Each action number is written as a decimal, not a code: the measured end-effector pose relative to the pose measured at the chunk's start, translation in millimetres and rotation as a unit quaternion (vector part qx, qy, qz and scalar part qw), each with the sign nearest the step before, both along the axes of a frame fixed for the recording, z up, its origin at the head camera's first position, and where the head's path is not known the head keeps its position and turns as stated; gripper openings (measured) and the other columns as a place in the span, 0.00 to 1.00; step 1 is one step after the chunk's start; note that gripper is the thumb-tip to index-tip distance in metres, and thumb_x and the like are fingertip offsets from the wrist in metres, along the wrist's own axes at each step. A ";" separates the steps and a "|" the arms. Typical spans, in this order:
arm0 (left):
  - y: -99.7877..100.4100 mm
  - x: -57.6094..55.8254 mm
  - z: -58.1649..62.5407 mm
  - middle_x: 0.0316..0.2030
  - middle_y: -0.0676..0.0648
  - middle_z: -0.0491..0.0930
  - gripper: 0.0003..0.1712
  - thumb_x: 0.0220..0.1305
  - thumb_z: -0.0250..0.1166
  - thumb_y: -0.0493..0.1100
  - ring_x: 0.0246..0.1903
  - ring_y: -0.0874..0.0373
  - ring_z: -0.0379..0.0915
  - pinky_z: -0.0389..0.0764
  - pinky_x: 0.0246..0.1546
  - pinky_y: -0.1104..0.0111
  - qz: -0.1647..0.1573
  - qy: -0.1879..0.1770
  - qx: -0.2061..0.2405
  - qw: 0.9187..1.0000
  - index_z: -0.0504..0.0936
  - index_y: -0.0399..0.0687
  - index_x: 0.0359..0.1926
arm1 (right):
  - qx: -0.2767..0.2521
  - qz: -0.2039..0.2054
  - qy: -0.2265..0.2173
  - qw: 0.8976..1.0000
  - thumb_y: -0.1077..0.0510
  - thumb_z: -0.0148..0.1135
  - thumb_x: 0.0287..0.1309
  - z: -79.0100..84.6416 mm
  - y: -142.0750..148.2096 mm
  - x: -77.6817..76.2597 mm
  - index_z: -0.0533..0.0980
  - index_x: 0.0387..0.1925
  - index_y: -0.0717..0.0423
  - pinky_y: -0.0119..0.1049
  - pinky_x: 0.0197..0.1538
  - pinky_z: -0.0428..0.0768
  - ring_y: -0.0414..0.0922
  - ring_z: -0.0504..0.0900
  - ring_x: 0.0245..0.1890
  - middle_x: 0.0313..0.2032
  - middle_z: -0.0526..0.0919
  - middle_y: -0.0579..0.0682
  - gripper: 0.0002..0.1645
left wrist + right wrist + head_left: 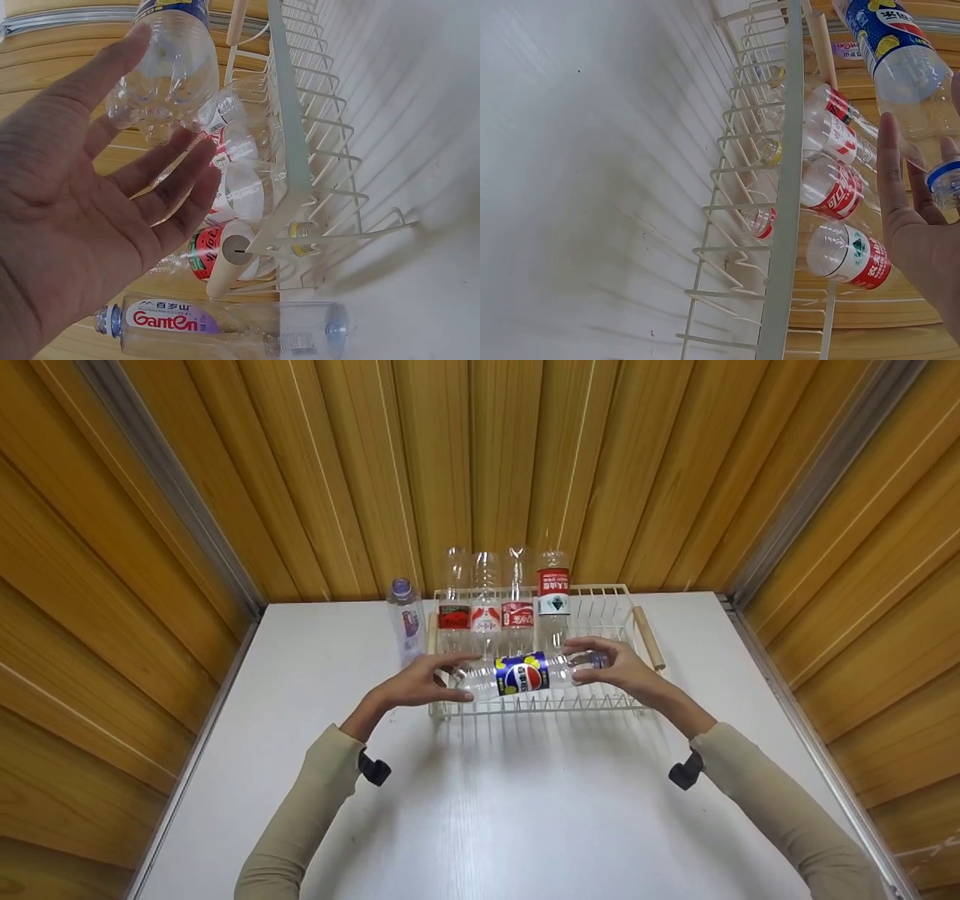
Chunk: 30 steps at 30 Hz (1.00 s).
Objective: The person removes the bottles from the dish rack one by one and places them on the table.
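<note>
My left hand (pixel 416 682) holds the base end of a clear plastic Pepsi bottle (pixel 523 673) between thumb and fingers. At its neck end, my right hand (pixel 622 667) grips the same bottle. It lies sideways over the front of a white wire dish rack (pixel 784 225), its blue-and-yellow label facing up. Behind it, clear bottles stand neck down in the rack: one with a red-and-black label (pixel 454 617), one with a white-and-red label (pixel 486 619), one with a red label (pixel 517 615) and a taller red-and-white one (pixel 553 585).
An upright Ganten bottle (pixel 409 622) stands on the white table (pixel 480 810) just left of the rack. Wooden handles (pixel 649 637) edge the rack's sides. Yellow slatted walls (pixel 495 472) enclose the back and both sides.
</note>
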<state>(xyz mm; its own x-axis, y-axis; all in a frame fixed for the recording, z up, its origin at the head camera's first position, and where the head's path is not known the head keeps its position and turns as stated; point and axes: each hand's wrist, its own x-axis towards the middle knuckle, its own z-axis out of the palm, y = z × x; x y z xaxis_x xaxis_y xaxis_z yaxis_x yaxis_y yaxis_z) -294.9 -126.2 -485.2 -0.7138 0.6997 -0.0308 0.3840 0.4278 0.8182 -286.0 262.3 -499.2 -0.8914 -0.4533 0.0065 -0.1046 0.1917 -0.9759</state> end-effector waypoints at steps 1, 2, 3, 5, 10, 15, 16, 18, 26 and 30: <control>0.7 0.5 -0.3 0.69 0.41 0.74 0.41 0.63 0.73 0.49 0.63 0.42 0.73 0.82 0.57 0.55 0.000 0.000 0.001 1.000 0.68 0.59 0.75 | 0.002 0.001 0.003 1.000 0.61 0.72 0.60 0.4 -0.8 0.5 0.71 0.69 0.61 0.37 0.54 0.86 0.50 0.81 0.60 0.66 0.74 0.67 0.37; 1.5 0.9 -0.6 0.69 0.40 0.74 0.41 0.63 0.73 0.49 0.63 0.42 0.73 0.82 0.57 0.54 -0.001 -0.001 0.003 1.000 0.68 0.59 0.75 | 0.005 0.001 0.006 1.000 0.61 0.73 0.59 0.9 -1.5 0.8 0.71 0.69 0.60 0.36 0.54 0.85 0.51 0.80 0.61 0.66 0.74 0.67 0.37; 2.0 1.5 -0.5 0.68 0.40 0.74 0.41 0.63 0.73 0.49 0.63 0.42 0.73 0.82 0.57 0.54 -0.002 -0.001 0.004 1.000 0.68 0.59 0.75 | 0.009 0.000 0.010 1.000 0.61 0.73 0.59 1.1 -2.2 1.1 0.71 0.69 0.60 0.36 0.55 0.85 0.53 0.80 0.61 0.66 0.75 0.66 0.37; 3.0 2.5 -0.1 0.67 0.40 0.75 0.41 0.63 0.73 0.49 0.63 0.43 0.74 0.82 0.58 0.53 -0.002 0.000 0.006 1.000 0.69 0.58 0.75 | 0.019 -0.001 0.020 1.000 0.60 0.74 0.58 1.5 -3.7 1.4 0.72 0.68 0.58 0.34 0.55 0.84 0.55 0.79 0.63 0.66 0.75 0.66 0.37; 4.8 3.0 0.6 0.65 0.40 0.77 0.43 0.61 0.75 0.46 0.63 0.41 0.74 0.81 0.60 0.52 -0.014 0.005 0.003 1.000 0.68 0.56 0.75 | 0.035 0.004 0.042 0.998 0.59 0.75 0.57 1.9 -6.1 2.1 0.72 0.68 0.58 0.33 0.55 0.84 0.56 0.78 0.63 0.66 0.76 0.66 0.38; 7.8 1.3 1.6 0.68 0.38 0.75 0.43 0.61 0.75 0.46 0.66 0.38 0.72 0.78 0.63 0.46 -0.025 -0.004 0.002 1.000 0.68 0.55 0.76 | 0.042 0.001 0.057 0.997 0.59 0.76 0.56 4.6 -6.1 4.3 0.73 0.67 0.58 0.32 0.55 0.84 0.53 0.80 0.62 0.65 0.77 0.64 0.37; 8.4 0.9 2.1 0.68 0.39 0.75 0.43 0.61 0.75 0.47 0.66 0.39 0.72 0.78 0.63 0.46 -0.025 -0.002 0.001 1.000 0.68 0.56 0.75 | 0.043 -0.002 0.057 0.997 0.59 0.76 0.56 5.3 -6.2 4.7 0.74 0.67 0.57 0.32 0.55 0.84 0.52 0.80 0.62 0.65 0.78 0.63 0.37; 9.4 0.2 3.2 0.68 0.41 0.75 0.42 0.61 0.75 0.48 0.66 0.40 0.72 0.77 0.64 0.46 -0.026 0.004 0.002 1.000 0.69 0.57 0.75 | 0.044 -0.005 0.057 0.997 0.59 0.76 0.56 6.4 -6.4 4.9 0.74 0.67 0.56 0.33 0.55 0.84 0.52 0.80 0.62 0.65 0.78 0.60 0.37; 8.9 -1.2 6.2 0.70 0.45 0.73 0.40 0.63 0.73 0.48 0.67 0.37 0.71 0.77 0.64 0.45 -0.032 0.013 0.002 0.999 0.69 0.59 0.75 | 0.058 0.001 0.058 0.997 0.58 0.74 0.59 6.5 -4.3 1.9 0.71 0.69 0.59 0.32 0.58 0.82 0.51 0.79 0.64 0.65 0.79 0.54 0.38; 9.1 -0.5 4.4 0.72 0.46 0.72 0.39 0.65 0.72 0.47 0.67 0.37 0.70 0.78 0.62 0.46 -0.032 0.002 0.003 0.999 0.68 0.58 0.75 | 0.054 0.013 0.053 0.997 0.59 0.74 0.59 6.7 -0.5 3.5 0.72 0.69 0.56 0.31 0.58 0.82 0.49 0.78 0.63 0.66 0.78 0.56 0.37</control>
<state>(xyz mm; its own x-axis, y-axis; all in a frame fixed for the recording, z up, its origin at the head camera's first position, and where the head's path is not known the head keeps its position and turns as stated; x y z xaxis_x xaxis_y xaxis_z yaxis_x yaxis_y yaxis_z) -295.5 -117.0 -480.8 -0.6677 0.7441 -0.0231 0.4138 0.3968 0.8193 -282.6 261.8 -492.6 -0.8764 -0.4789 0.0502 -0.2120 0.2902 -0.9332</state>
